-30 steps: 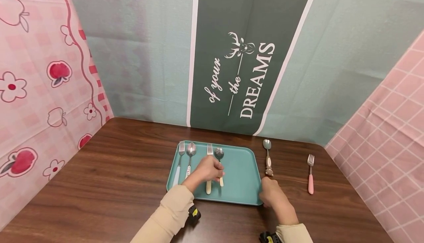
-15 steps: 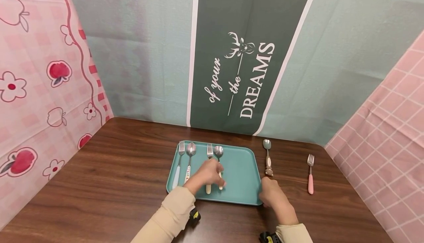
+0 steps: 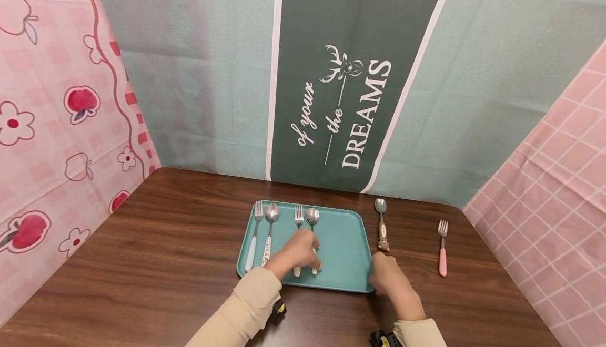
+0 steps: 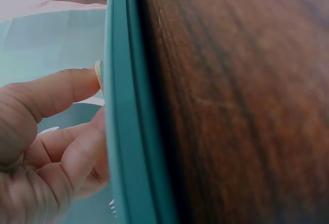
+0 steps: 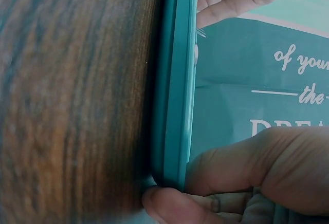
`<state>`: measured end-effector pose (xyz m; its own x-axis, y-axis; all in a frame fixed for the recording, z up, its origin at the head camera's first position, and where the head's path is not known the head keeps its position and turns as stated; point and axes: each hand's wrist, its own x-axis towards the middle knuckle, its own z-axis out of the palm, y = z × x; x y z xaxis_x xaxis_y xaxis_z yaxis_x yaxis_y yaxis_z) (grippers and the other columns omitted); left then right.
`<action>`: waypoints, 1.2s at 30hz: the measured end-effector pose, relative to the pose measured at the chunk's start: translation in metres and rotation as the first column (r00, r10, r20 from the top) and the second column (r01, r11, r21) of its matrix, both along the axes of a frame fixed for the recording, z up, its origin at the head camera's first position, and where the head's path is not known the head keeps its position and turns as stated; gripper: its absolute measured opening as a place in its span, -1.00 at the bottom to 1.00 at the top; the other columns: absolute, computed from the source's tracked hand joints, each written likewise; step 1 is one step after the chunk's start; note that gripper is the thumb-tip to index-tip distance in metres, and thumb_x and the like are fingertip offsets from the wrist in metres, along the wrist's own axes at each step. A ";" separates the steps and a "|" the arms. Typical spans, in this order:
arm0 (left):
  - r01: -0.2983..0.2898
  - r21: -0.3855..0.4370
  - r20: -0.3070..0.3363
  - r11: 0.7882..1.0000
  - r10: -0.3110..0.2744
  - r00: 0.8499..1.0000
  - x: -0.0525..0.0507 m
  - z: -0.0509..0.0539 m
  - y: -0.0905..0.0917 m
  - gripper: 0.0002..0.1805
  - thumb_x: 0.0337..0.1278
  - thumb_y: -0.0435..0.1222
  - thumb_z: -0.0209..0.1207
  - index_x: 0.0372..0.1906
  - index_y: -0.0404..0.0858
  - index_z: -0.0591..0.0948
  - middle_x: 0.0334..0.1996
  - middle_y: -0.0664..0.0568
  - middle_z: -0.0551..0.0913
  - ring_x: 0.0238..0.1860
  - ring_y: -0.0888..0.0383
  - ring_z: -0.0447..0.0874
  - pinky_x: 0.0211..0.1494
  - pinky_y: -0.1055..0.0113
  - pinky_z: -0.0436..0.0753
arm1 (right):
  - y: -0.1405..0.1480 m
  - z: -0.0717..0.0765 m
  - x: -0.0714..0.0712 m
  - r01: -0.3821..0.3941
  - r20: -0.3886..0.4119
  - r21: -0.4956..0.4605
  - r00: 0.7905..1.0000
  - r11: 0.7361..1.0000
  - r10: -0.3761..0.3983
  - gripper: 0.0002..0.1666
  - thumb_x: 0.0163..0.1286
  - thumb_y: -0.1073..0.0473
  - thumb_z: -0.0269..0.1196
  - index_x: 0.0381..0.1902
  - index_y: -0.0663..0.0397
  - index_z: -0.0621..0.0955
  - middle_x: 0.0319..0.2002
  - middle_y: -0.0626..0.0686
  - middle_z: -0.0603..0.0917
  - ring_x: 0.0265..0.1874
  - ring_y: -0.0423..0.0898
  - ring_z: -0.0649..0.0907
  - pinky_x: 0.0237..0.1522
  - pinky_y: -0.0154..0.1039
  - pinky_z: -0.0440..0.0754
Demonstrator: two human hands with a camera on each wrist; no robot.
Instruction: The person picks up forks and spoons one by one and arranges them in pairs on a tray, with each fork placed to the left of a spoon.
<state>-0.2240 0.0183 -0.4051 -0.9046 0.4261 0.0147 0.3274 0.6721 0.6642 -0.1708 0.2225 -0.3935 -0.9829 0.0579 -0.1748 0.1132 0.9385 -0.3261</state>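
Observation:
My left hand (image 3: 299, 249) is over the teal tray (image 3: 343, 242), at a spoon (image 3: 312, 216) with a cream handle. In the left wrist view my left thumb touches the handle's pale end (image 4: 99, 74); the other fingers are bent against the tray. Under that hand, partly hidden, lies a fork (image 3: 299, 214) with a cream handle. My right hand (image 3: 392, 279) grips the tray's near right corner, thumb on one side of the rim and a finger under it in the right wrist view. At the tray's left lie another fork (image 3: 252, 247) and a spoon (image 3: 268, 236) with a patterned handle.
Right of the tray, a spoon (image 3: 382, 226) with a brown figure at its handle's end lies on the wooden table (image 3: 142, 263). Further right is a fork (image 3: 442, 255) with a pink handle. Patterned cloths (image 3: 199, 73) stand behind and at both sides.
The cream-handled spoon has slid slightly toward me, its handle end shifting a little left. My left hand has shifted slightly nearer, the thumb toward the handle's end. My right hand stays at the corner.

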 end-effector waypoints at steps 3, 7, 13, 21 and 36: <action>-0.002 -0.027 -0.003 1.000 0.002 1.000 0.001 0.000 0.001 -0.48 -0.49 -0.33 0.50 -0.21 -0.44 0.65 -0.20 -0.18 0.63 -0.32 0.09 0.57 -0.28 0.38 0.56 | 0.000 -0.001 0.001 -0.008 -0.009 -0.008 1.000 1.000 0.008 -0.89 0.03 0.57 0.10 -0.43 0.44 0.53 -0.63 0.17 0.49 -0.77 -0.11 0.56 -0.72 -0.28 0.51; 0.004 -0.064 -0.008 0.998 -0.004 1.000 0.001 0.000 0.002 -0.48 -0.48 -0.32 0.51 -0.19 -0.43 0.66 -0.19 -0.18 0.63 -0.33 0.08 0.56 -0.33 0.42 0.55 | 0.001 -0.001 0.001 -0.019 -0.028 -0.016 0.999 1.000 0.019 -0.89 0.02 0.58 0.07 -0.48 0.42 0.52 -0.66 0.16 0.49 -0.79 -0.11 0.56 -0.73 -0.27 0.50; 0.000 -0.112 -0.019 0.994 -0.002 1.000 0.002 0.002 0.004 -0.48 -0.45 -0.31 0.51 -0.18 -0.41 0.66 -0.16 -0.16 0.63 -0.19 0.02 0.55 -0.22 0.38 0.56 | 0.001 -0.002 0.001 -0.019 -0.029 -0.016 0.999 1.000 0.018 -0.89 0.03 0.58 0.06 -0.48 0.43 0.52 -0.64 0.18 0.50 -0.80 -0.11 0.56 -0.73 -0.27 0.50; -0.021 -0.160 -0.027 0.987 0.017 0.999 0.004 0.002 0.008 -0.49 -0.42 -0.30 0.51 -0.18 -0.39 0.66 -0.18 -0.13 0.61 -0.10 -0.02 0.49 -0.16 0.35 0.54 | 0.001 -0.001 0.001 -0.018 -0.013 -0.014 1.000 1.000 0.018 -0.90 0.06 0.58 0.08 -0.44 0.45 0.52 -0.65 0.16 0.48 -0.77 -0.10 0.56 -0.71 -0.27 0.51; -0.036 -0.192 -0.080 0.981 0.021 0.997 0.007 0.003 0.010 -0.64 -0.47 -0.30 0.52 -0.42 -0.34 0.65 -0.39 -0.03 0.56 -0.24 0.05 0.46 -0.26 0.37 0.51 | 0.000 0.001 0.002 -0.012 -0.005 -0.018 1.000 1.000 0.012 -0.89 0.06 0.58 0.07 -0.43 0.46 0.52 -0.65 0.15 0.48 -0.77 -0.11 0.56 -0.71 -0.28 0.50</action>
<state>-0.2172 0.0281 -0.4019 -0.9157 0.4018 0.0046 0.3513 0.7949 0.4948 -0.1691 0.2222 -0.3926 -0.9844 0.0426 -0.1705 0.1000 0.9338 -0.3436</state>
